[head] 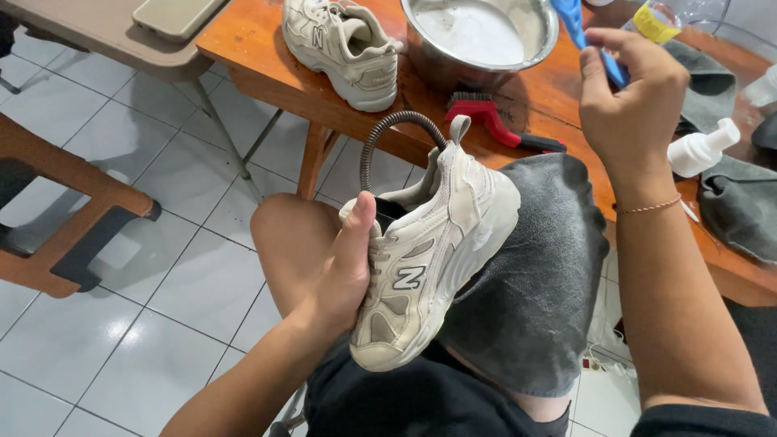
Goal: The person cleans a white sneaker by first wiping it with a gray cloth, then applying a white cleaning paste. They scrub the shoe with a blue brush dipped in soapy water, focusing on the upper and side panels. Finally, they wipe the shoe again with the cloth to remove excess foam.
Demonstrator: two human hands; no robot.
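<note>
Wooden desk (267, 69) with second sneaker (344, 48) near its front edge, open tiled floor (162, 267) to the left, steel bowl (477, 36) of milky water, grey cloth (534, 275) over lap, sneaker (429, 251) on cloth in left hand (344, 263) grip, right hand (631, 93) closed on blue brush (579, 24) above desk

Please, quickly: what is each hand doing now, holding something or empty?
Left hand: closed on the beige sneaker resting on the lap.
Right hand: closed on a blue brush handle over the table.
</note>
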